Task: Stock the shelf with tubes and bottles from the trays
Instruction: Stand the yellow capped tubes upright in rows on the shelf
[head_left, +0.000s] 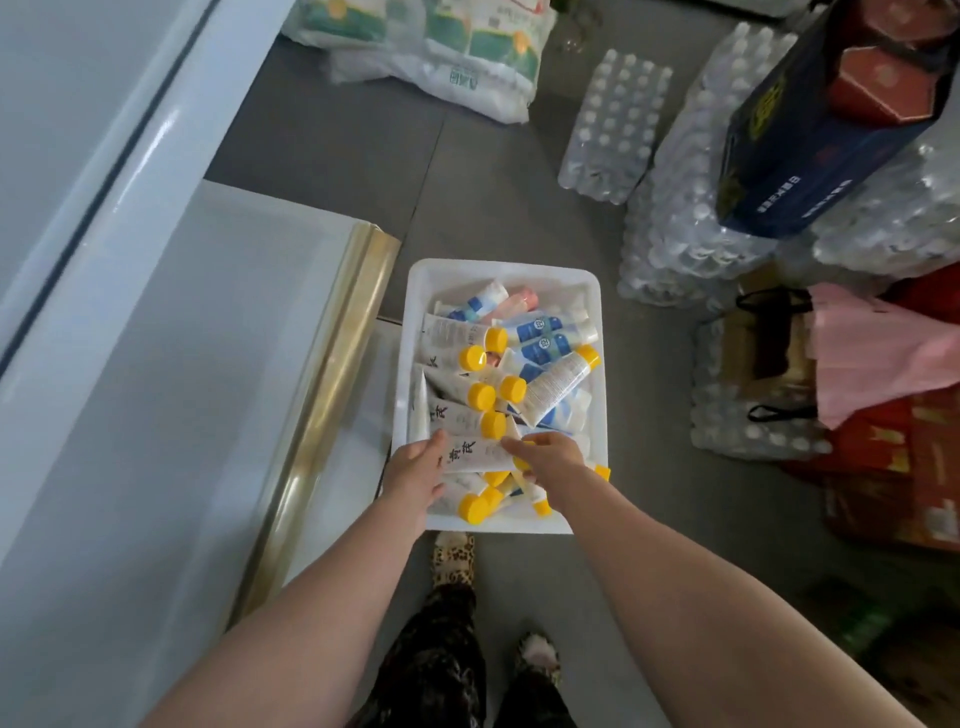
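Note:
A white plastic tray (501, 273) sits on the grey floor in front of me, piled with white tubes that have yellow caps (511, 387) and some blue-labelled tubes (540, 343). Both my hands reach into its near end. My left hand (415, 475) holds the tail end of a white tube with black characters (475, 454) that lies crosswise. My right hand (550, 457) grips the same tube at its yellow cap end, fingers curled over the cap.
A white shelf (171, 364) with a gold-coloured edge strip (332, 395) runs along the left. Shrink-wrapped packs of water bottles (670, 228), a dark blue box (810, 130), bags and red cartons crowd the right. My feet stand just behind the tray.

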